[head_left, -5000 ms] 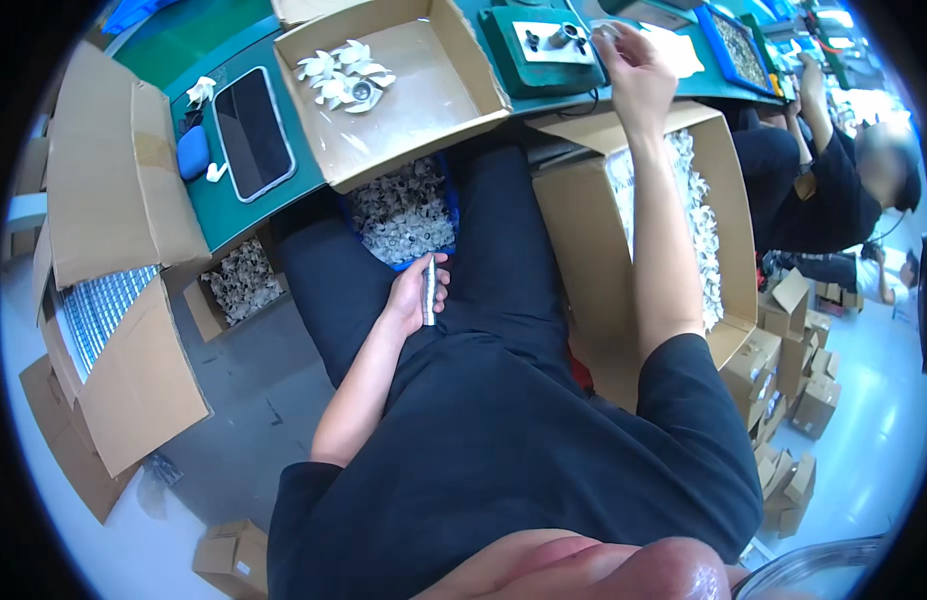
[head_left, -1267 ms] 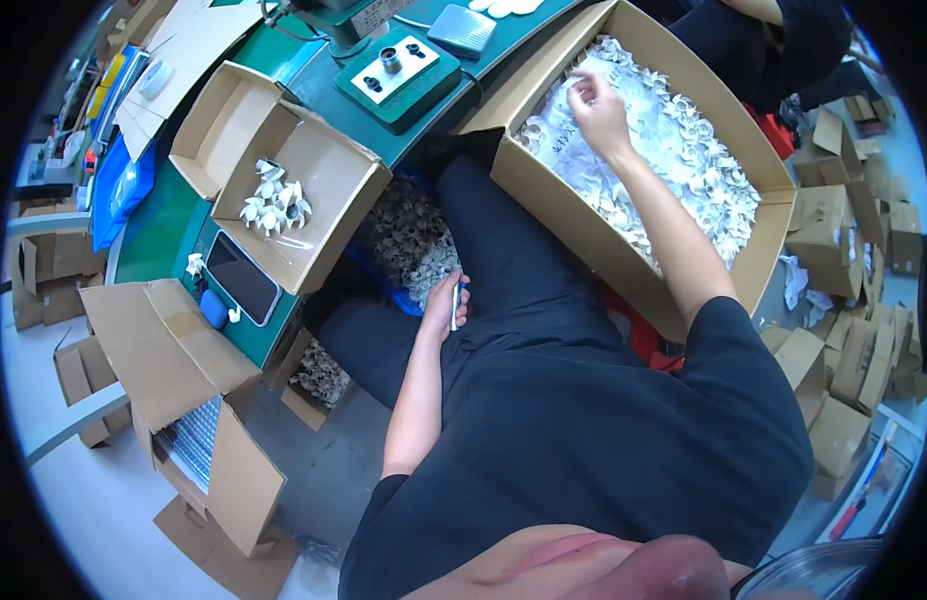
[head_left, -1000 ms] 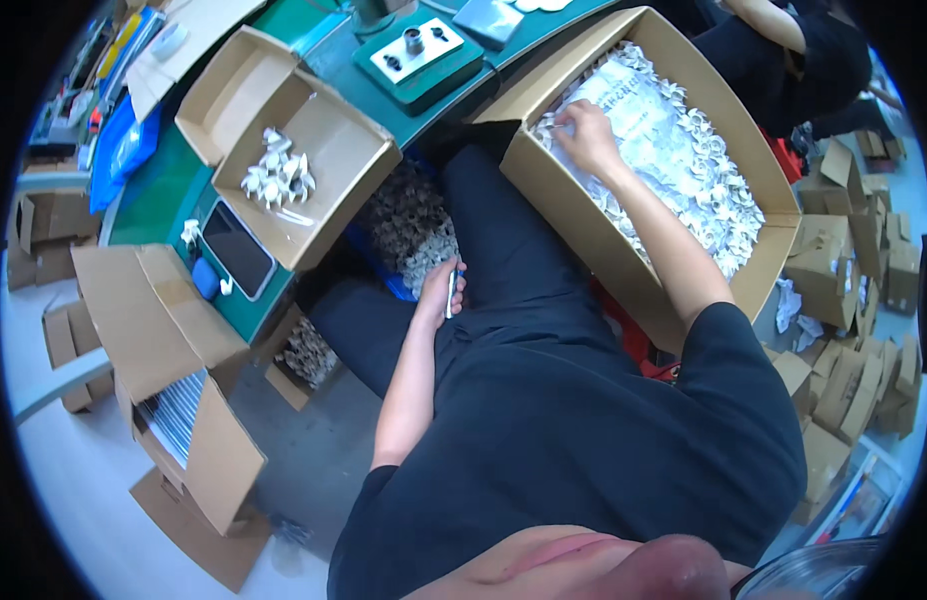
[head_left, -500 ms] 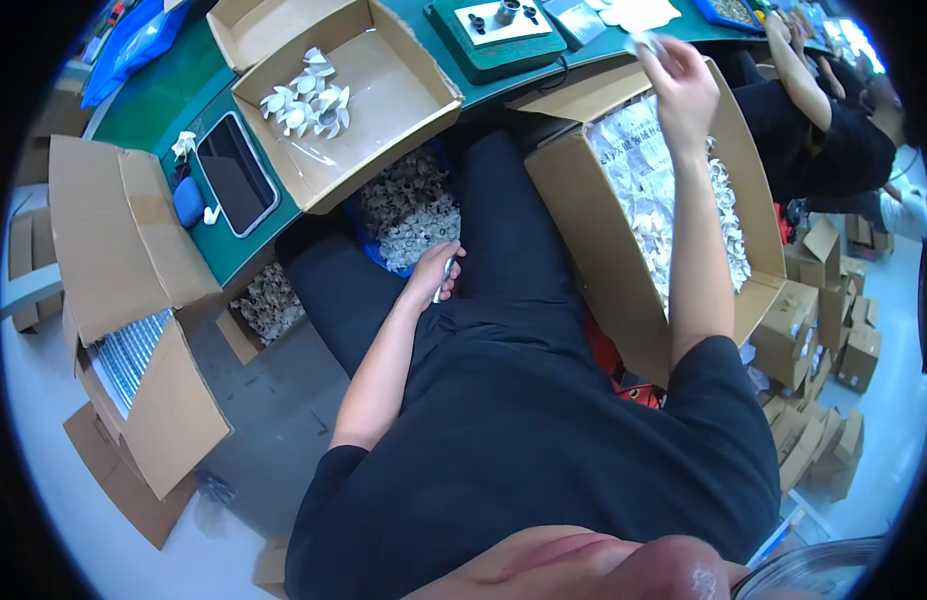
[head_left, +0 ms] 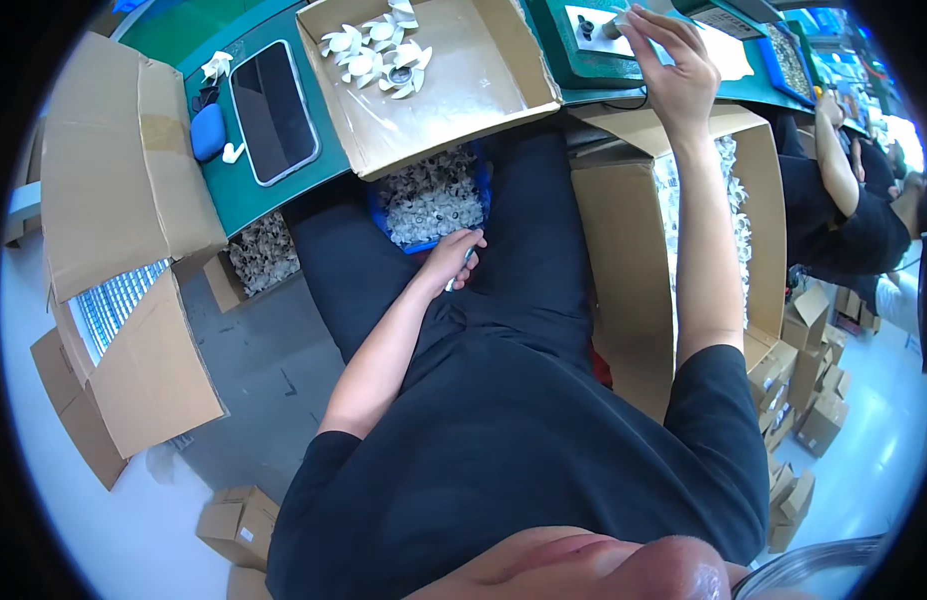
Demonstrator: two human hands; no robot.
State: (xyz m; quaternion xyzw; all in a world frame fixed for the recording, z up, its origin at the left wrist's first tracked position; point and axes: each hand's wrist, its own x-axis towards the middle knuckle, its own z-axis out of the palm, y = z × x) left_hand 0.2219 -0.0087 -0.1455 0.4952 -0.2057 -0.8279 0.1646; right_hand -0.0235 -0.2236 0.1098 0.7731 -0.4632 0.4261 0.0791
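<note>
"Right hand [head_left: 680, 80]?"
"Fingertips narrowed at the grey metal post [head_left: 611, 30] on a green block fixture [head_left: 593, 72], by the near edge of the green tabletop [head_left: 228, 200]; I can't tell whether they pinch anything."
"Left hand [head_left: 451, 262]?"
"Curled around a thin, pale strip [head_left: 449, 286], mostly hidden, beside the near edge of the blue plastic bin [head_left: 413, 248]."
"The fixture's far side?"
"Cut off."

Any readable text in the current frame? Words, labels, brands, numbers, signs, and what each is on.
Nothing I can quote:
Floor carton, lower left: white label, too small to read.
Grey plate, top edge: marks too small to read.
White sheet in the right-hand carton: any print too blurred to read.
Phone: dark screen, no text showing.
</note>
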